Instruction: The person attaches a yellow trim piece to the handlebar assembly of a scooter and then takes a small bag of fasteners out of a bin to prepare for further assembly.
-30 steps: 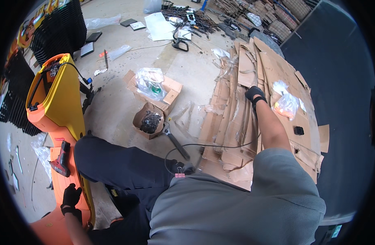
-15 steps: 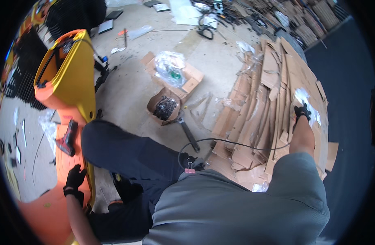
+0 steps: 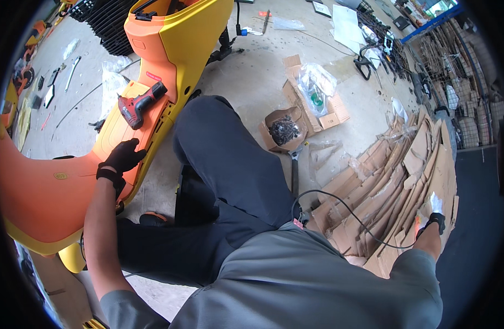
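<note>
Left hand [image 3: 122, 159], black-gloved, rests palm-down on the edge of the orange-and-yellow scooter body panel [image 3: 169, 49]; fingers [image 3: 132, 147] lie pressed together and curled over the panel's rim, pinching nothing that can be seen. The panel lies on the concrete floor [image 3: 246, 71] at the person's left, its long axis running from the lower left of the view up toward the top centre, the yellow upright end pointing away from the person. A red cordless drill [image 3: 140, 104] lies on the panel's flat orange deck, just beyond the left hand and apart from it, long axis slanting, its dark nose end pointing to the upper right and the red body to the lower left. Right hand [image 3: 434, 222], also black-gloved, is stretched far out to the person's right onto a pile of flattened cardboard [image 3: 389, 181], touching a clear plastic bag [image 3: 435, 203] there; whether its fingers are spread or closed cannot be told at this size. Between the knees and the pile: a small open carton of dark screws [image 3: 283, 130], and beyond it a larger open box holding plastic-wrapped parts [image 3: 316, 90]. A black cable [image 3: 339, 205] loops across the cardboard toward the person's waist.
</note>
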Available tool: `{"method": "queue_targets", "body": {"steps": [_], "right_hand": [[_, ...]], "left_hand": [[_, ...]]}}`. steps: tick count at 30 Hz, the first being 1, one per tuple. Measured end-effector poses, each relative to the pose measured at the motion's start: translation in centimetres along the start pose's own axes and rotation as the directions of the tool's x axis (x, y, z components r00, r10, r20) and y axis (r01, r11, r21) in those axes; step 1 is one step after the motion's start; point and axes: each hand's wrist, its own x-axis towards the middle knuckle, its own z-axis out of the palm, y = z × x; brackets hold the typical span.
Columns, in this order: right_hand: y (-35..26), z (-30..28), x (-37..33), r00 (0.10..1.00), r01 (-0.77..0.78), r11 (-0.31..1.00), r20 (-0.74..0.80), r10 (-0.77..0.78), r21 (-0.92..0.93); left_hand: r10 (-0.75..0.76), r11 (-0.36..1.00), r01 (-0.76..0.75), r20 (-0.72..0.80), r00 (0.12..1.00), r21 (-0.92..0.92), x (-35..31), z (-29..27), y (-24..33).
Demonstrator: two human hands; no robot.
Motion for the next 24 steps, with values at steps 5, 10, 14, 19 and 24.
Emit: {"method": "queue_targets", "body": {"steps": [5,10,14,19,24], "right_hand": [[-2.7,-3.6,-2.8,0.998,-0.054,0.998,-0.028,0.054,0.018],[-2.7,-3.4,-1.3,0.997,-0.059,0.997,-0.036,0.061,0.059],[-1.9,-4.2,0.6,0.997,-0.056,0.987,-0.048,0.064,0.149],[-7.3,-5.2,3.1,0.996,0.08,0.914,0.0,-0.087,0.398],[-30.2,2.1,-7.0,0.741,0.177,0.688,0.365,-0.564,0.704]], "left_hand": [[0.029,0.998,-0.03,0.006,1.0,0.056,0.3,0.2,1.2],[0.091,0.988,-0.093,0.022,0.996,0.127,0.3,1.0,-0.4],[0.113,0.983,-0.114,0.012,0.993,0.146,0.7,1.1,-0.2],[0.032,0.989,-0.035,0.02,0.999,0.146,0.3,0.6,0.6],[-0.021,0.983,0.024,-0.018,1.0,0.182,-1.6,-1.8,1.2]]}}
